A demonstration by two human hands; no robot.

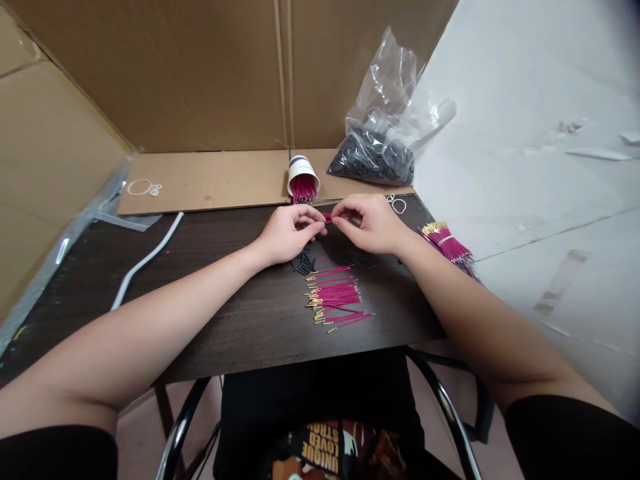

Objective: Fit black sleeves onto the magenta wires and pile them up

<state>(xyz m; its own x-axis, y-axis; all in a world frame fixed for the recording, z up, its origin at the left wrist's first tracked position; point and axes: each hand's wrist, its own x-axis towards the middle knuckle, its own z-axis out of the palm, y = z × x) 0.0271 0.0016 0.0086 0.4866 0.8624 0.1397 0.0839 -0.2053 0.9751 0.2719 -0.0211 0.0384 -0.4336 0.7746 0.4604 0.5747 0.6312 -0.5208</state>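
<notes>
Left hand (289, 233) and right hand (369, 223) meeting over the dark table (225, 320), fingertips of both pinched on one magenta wire (327, 217), loose magenta wires (336, 297) just beneath, small black sleeves (303, 263) beside them

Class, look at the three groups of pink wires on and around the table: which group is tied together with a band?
The bundle at the table's right edge, wrapped by a light band. The wires in the tipped paper cup and the loose pile nearer the person are unbound.

Both hands, left hand (290, 233) and right hand (373, 223), meeting mid-frame over the table (210, 280), loose wires (335, 297) just below them, tipped cup (302, 179) above, bag (380, 150) upper right, wire bundle (447, 243) at right.
</notes>
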